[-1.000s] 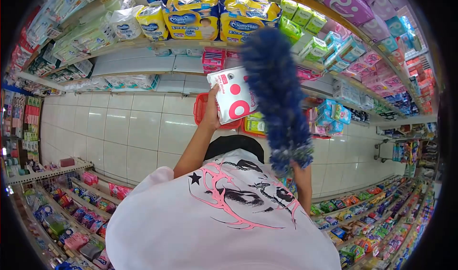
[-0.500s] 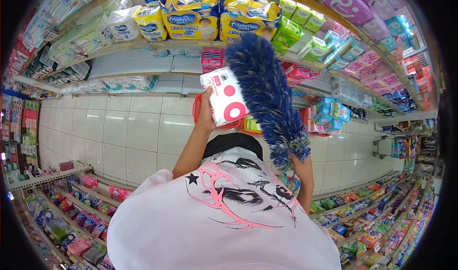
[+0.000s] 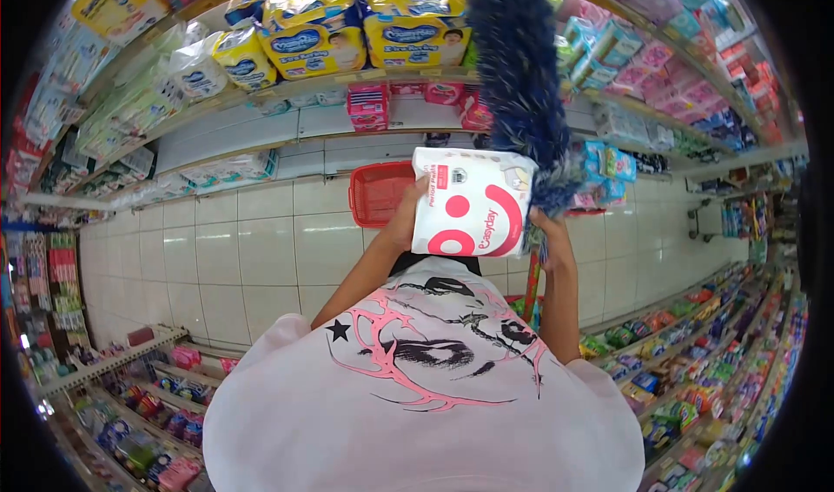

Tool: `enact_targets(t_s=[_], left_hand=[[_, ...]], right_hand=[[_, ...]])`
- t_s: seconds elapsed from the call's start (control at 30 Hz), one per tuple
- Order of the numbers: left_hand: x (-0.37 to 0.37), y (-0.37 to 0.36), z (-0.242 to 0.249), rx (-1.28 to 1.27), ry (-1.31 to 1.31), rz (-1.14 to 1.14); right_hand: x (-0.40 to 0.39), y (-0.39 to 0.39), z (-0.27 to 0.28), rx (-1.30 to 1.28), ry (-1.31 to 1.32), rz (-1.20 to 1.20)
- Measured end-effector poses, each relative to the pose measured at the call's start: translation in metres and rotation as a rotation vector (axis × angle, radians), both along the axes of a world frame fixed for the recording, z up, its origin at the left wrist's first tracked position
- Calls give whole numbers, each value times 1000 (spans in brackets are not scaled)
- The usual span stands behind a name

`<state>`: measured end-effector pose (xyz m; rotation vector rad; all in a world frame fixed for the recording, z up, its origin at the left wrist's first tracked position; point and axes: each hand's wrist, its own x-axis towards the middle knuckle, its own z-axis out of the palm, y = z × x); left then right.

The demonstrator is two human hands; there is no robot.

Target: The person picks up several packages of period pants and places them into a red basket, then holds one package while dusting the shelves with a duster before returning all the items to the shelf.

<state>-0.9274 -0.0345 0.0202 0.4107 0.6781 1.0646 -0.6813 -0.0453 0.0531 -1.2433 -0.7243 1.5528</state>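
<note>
A white and pink Easyday package (image 3: 473,203) is held in front of my chest, its printed face turned up. My left hand (image 3: 407,216) grips its left edge. At the package's right side, my right hand (image 3: 552,236) is closed around the lower end of a fluffy dark blue duster (image 3: 519,75). The duster points up toward the shelf, and its lower fluff lies beside the package's right edge. Part of the duster is hidden behind the package.
A red basket (image 3: 380,195) stands on the tiled floor (image 3: 261,240) beyond my left hand. Yellow diaper packs (image 3: 313,36) line the shelf ahead. Pink packs (image 3: 368,108) sit on the shelf below. Stocked shelves (image 3: 669,379) run behind me on both sides.
The package has moved right and turned so that its printed face shows more fully. The duster has swung upright and shifted up and right. More of the red basket shows.
</note>
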Motion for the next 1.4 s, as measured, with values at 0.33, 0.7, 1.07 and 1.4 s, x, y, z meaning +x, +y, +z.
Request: enact_targets(t_s=[0.33,0.7,1.07,1.4], left_hand=[[-11,15,-2,-21,583,65],[-17,9,-48,-71,-579,172],[-35,6,-54,-35,-530,285],[-44,4,-68,-19,-436,366]], right_hand=[[-46,5,32,124,-269,65],[-7,-50,22,165,-517,253],[35,-94,-1,79,-949,755],[15,-77,35,245,-877,384]])
